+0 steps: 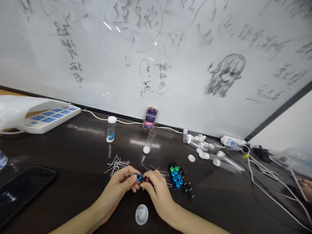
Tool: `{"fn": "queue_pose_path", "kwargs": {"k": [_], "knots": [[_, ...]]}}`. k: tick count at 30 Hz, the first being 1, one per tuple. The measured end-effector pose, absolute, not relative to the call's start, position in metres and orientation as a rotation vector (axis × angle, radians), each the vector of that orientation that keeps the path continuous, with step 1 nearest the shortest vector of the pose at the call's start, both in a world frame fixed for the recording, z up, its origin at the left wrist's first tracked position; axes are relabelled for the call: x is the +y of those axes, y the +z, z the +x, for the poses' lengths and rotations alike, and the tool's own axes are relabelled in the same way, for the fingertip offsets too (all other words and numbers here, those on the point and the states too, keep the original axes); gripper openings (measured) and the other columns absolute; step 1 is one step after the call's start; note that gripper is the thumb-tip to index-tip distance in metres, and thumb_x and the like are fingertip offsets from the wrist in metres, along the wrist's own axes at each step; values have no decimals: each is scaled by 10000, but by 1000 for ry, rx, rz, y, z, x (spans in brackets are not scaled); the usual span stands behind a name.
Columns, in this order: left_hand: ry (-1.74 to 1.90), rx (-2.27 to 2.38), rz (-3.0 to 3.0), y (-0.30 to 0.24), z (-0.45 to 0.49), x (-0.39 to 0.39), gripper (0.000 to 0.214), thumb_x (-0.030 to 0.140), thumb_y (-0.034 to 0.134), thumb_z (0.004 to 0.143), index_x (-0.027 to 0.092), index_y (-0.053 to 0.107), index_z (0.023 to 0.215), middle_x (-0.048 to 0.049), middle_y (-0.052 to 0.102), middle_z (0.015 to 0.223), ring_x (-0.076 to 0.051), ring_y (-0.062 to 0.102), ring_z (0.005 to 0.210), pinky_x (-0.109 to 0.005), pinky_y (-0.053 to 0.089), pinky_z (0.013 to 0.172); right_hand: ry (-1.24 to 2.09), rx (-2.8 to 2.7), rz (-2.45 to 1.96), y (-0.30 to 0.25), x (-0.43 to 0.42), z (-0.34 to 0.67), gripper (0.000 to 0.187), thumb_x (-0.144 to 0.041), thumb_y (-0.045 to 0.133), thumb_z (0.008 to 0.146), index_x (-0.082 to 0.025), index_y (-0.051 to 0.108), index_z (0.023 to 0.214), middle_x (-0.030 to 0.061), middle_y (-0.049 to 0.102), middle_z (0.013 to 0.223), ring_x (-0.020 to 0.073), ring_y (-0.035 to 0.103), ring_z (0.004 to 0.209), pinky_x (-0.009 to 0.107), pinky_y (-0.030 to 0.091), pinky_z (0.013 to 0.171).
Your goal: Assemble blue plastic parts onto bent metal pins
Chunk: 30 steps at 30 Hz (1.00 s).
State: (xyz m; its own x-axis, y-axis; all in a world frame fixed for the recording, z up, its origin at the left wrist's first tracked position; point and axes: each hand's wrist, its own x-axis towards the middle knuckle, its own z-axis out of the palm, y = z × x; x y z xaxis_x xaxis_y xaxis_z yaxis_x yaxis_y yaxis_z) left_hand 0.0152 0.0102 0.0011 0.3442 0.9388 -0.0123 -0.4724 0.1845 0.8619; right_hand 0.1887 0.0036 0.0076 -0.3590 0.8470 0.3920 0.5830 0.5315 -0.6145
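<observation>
My left hand [122, 182] pinches a small blue piece [138, 177], with a thin metal rod running back between its fingers. A small black piece [144, 179] sits in the fingertips of my right hand [158, 187]. The two pieces meet end to end; whether they are joined I cannot tell. Thin bent metal rods [117, 164] lie in a pile beyond my left hand, and more are partly hidden behind my right. To the right are several blue pieces [177, 178], green ones [174, 169] and black pieces with pale pins [187, 188]. A small white cup [141, 214] stands between my forearms.
A capped clear tube [111, 130] holds something blue; another clear tube [149, 143] stands nearby. Clear tubes and white caps [204, 155] lie at the back right, near cables [258, 178]. A power strip [52, 118] and black phone [26, 191] are left. Another person's hand [306, 188] shows right.
</observation>
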Motion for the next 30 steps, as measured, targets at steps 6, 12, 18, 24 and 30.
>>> {"fn": "queue_pose_path", "kwargs": {"k": [6, 12, 18, 24, 30], "knots": [[1105, 635, 886, 0, 15, 10, 177, 318, 727, 784, 153, 695, 837, -8, 639, 646, -118, 523, 606, -222, 409, 604, 463, -2089, -1109, 7, 1, 189, 192, -303, 499, 974, -218, 581, 823, 10, 654, 802, 184, 564, 766, 306, 381, 772], [1074, 631, 901, 3, 15, 7, 186, 326, 731, 779, 151, 698, 833, -14, 645, 645, -122, 532, 606, -227, 416, 601, 501, -2141, -1119, 7, 3, 189, 503, -436, 281, 1027, -197, 541, 669, -18, 563, 619, 141, 523, 609, 297, 367, 721], [1075, 626, 904, 3, 15, 8, 198, 336, 732, 774, 149, 699, 828, -20, 646, 654, -126, 529, 609, -230, 424, 598, 468, -2146, -1105, 6, 2, 188, 551, -458, 149, 1031, -199, 454, 652, -16, 499, 628, 142, 468, 598, 304, 350, 699], [1080, 630, 908, 1, 14, 9, 167, 313, 711, 800, 152, 696, 843, -14, 639, 654, -119, 523, 613, -223, 421, 618, 488, -2139, -1122, 9, 1, 188, 424, -370, 257, 1038, -205, 446, 696, -19, 514, 682, 152, 482, 659, 302, 345, 728], [1112, 631, 899, 0, 14, 11, 139, 288, 687, 826, 151, 696, 850, -10, 630, 675, -111, 517, 627, -212, 421, 628, 450, -2061, -1111, 7, 0, 188, 73, -171, 513, 945, -220, 514, 890, 9, 574, 871, 179, 512, 798, 314, 365, 789]]}}
